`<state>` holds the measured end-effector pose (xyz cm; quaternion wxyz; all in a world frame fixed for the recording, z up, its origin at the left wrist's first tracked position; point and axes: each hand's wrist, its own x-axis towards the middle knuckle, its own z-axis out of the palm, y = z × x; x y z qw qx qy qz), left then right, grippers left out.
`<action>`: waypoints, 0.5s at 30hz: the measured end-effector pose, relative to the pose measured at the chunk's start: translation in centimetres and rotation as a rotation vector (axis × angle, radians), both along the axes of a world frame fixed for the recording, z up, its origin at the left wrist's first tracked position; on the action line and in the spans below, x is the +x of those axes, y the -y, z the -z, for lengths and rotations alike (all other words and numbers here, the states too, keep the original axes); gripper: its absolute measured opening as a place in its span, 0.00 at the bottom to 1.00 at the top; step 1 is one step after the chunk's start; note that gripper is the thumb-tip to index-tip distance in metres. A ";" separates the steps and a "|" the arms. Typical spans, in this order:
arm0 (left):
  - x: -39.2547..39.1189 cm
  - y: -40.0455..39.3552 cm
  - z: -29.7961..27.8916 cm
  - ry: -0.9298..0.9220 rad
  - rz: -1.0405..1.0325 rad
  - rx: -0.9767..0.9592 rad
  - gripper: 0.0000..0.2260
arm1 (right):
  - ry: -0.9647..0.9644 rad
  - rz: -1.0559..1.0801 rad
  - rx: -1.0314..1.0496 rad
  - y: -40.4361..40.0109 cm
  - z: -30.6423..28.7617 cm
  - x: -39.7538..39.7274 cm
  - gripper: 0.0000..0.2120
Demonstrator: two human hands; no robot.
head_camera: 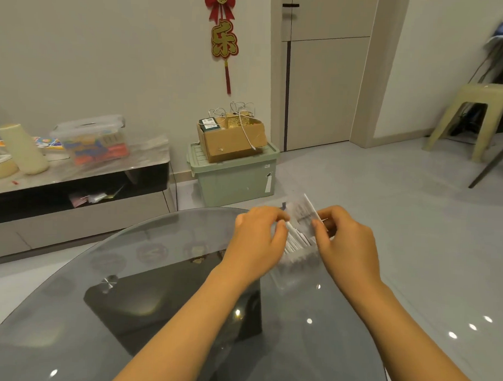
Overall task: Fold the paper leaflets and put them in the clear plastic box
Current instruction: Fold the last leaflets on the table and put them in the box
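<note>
Two hands work at the far edge of one round, tinted glass surface (pixel 156 272). The left hand (pixel 257 242) and the right hand (pixel 345 245) each have fingers curled and pinching one paper leaflet (pixel 303 215), which is held between them just above one clear plastic box (pixel 296 271). The leaflet is white with grey printed lines, part-folded, its upper corner tilted up and away from the person. The box stands on the surface directly below the hands; its walls are transparent and it holds a row of white folded leaflets (pixel 295 241) standing on edge. Their count cannot be read through the blur, but there appear to be several. Beyond the surface, on the floor, one green storage bin (pixel 236 181) carries one cardboard box (pixel 232 141). One low cabinet (pixel 73 189) stands at left, one plastic stool (pixel 472 112) at right, and one red wall ornament (pixel 223 32) hangs above.
</note>
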<state>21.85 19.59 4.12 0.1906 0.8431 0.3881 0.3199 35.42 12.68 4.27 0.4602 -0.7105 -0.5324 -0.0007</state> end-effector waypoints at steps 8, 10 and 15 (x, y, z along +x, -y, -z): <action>3.6 -3.3 0.4 -0.496 0.323 0.115 0.26 | 0.075 0.110 -0.099 -1.5 1.4 1.3 0.06; 3.6 -3.9 0.5 -0.524 0.353 0.122 0.27 | 0.105 0.128 -0.127 -1.6 1.4 1.5 0.09; 3.9 -4.3 0.5 -0.580 0.373 0.101 0.27 | 0.118 0.133 -0.110 -1.7 1.5 1.7 0.10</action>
